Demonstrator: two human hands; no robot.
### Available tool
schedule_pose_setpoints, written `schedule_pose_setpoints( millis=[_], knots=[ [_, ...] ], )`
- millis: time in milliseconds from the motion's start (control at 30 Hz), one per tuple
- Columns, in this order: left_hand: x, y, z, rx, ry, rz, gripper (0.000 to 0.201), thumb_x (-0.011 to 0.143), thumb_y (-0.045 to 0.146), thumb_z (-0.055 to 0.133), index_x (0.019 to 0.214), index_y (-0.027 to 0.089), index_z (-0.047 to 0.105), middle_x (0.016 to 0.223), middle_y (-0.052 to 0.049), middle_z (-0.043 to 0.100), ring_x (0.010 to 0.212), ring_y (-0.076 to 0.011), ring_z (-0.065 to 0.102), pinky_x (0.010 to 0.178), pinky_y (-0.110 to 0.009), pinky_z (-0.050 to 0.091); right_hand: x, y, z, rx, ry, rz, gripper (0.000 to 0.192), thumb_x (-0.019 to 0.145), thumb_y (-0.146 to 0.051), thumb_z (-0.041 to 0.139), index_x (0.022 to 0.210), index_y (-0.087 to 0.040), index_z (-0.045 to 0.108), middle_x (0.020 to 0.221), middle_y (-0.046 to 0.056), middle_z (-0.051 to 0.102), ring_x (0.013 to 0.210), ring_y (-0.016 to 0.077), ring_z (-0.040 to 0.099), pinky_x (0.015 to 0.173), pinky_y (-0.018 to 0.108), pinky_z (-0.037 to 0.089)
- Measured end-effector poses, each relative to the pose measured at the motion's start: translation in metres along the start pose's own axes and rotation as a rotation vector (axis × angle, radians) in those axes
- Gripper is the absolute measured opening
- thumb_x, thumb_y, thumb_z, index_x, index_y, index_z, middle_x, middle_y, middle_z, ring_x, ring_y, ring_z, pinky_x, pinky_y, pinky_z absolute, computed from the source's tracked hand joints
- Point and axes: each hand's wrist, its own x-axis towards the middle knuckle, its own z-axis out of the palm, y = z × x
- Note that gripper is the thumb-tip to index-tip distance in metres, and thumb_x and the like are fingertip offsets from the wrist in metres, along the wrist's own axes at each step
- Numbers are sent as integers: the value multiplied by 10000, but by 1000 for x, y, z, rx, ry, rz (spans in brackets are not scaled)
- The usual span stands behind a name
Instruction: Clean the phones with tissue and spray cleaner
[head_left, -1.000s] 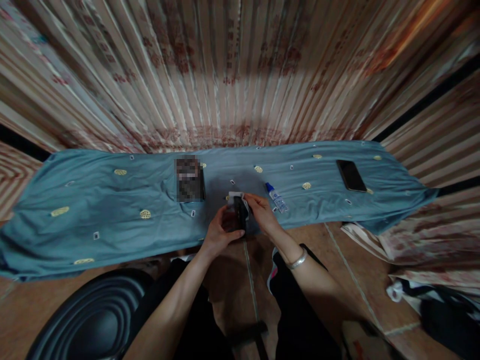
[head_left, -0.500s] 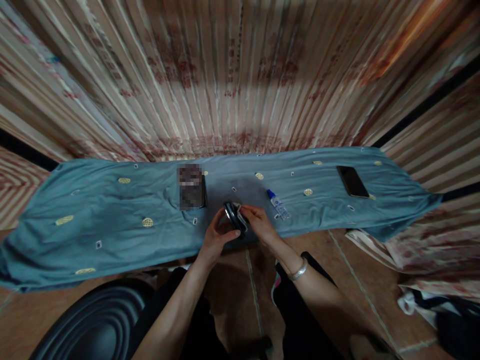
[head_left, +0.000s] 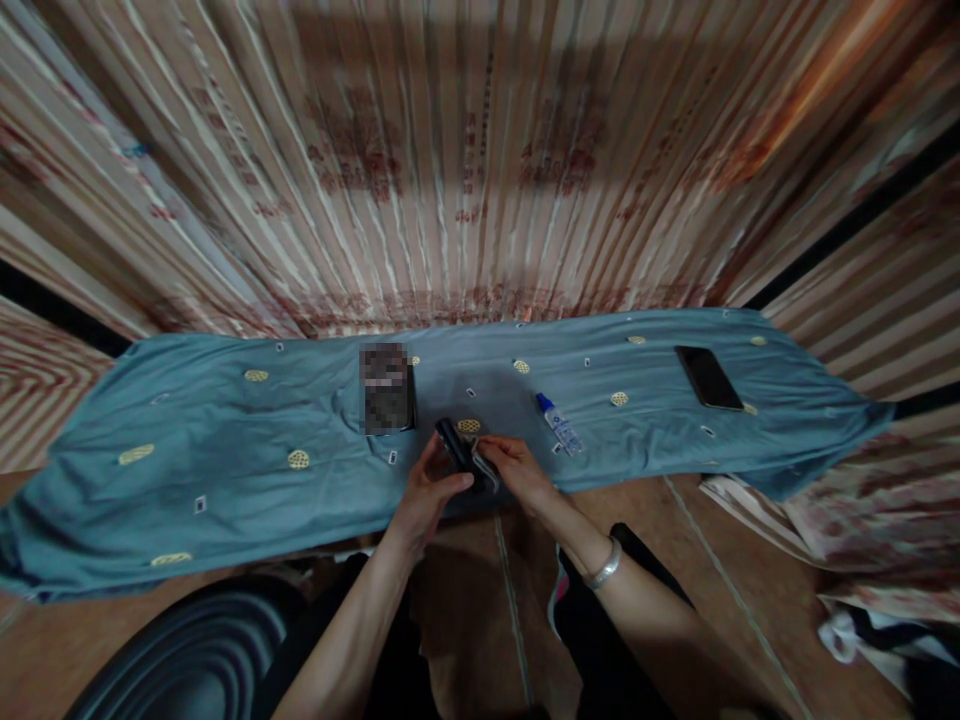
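Observation:
My left hand (head_left: 429, 497) grips a dark, slim, glossy object (head_left: 452, 443) by its side, thumb across the near end; its exact kind does not show. My right hand (head_left: 521, 468) pinches a small greyish cloth (head_left: 484, 462) against the object's right side. Both hands are just above the front edge of the covered table. To the right of my right hand lies a small clear bottle with a blue cap (head_left: 559, 424), on its side. Left of my hands is a dark rectangular item (head_left: 387, 390), its face blurred out.
A blue-green cloth with yellow and white motifs (head_left: 225, 430) covers the long table. A black phone (head_left: 709, 378) lies toward the right end. Patterned curtains (head_left: 435, 180) hang behind. A dark ridged round stool (head_left: 191, 660) stands at lower left on the tiled floor.
My left hand has tilted the dark object, so its shiny edge shows less. My right hand keeps the cloth at its side. The view has shifted slightly.

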Motion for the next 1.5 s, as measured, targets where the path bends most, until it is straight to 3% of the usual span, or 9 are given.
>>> schedule_pose_setpoints(
  millis=[200, 433, 867, 1200, 1500],
  knots=[
    [3, -2, -6, 63, 21, 73, 748, 470, 156, 867, 1193, 210, 679, 1251, -89, 684, 1269, -286, 557, 1085, -425, 419, -5, -1, 4, 108, -2, 72, 244, 682, -423, 656, 654, -193, 733, 625, -15, 681, 614, 133, 567, 607, 255, 423],
    [2, -2, -9, 83, 17, 80, 804, 463, 156, 869, 1238, 232, 670, 1227, -76, 691, 1209, -284, 595, 1042, -415, 453, -6, 0, 6, 182, 7, 152, 186, 655, -372, 698, 605, -193, 708, 605, -20, 678, 574, 120, 551, 564, 242, 411],
    [5, 2, -16, 100, 45, 89, 856, 491, 172, 862, 1308, 245, 619, 1113, -41, 696, 997, -221, 659, 895, -363, 515, -18, 13, 11, 338, -109, 321, 121, 724, -277, 676, 644, -191, 703, 623, -15, 672, 572, 124, 550, 580, 245, 431],
    [13, -3, -20, 218, 63, 239, 937, 480, 163, 900, 1356, 246, 579, 1144, -46, 696, 1122, -238, 630, 1078, -411, 417, -19, 23, 4, 461, -141, 382, 133, 719, -288, 746, 668, -179, 689, 663, -2, 671, 622, 127, 574, 670, 266, 521],
    [17, 0, -15, 129, 169, 253, 853, 464, 156, 896, 1265, 281, 629, 1065, -17, 683, 970, -192, 648, 881, -332, 520, -29, 0, -12, 454, -189, 415, 147, 679, -296, 778, 729, -161, 745, 705, 31, 732, 633, 146, 637, 680, 276, 550]
  ],
)
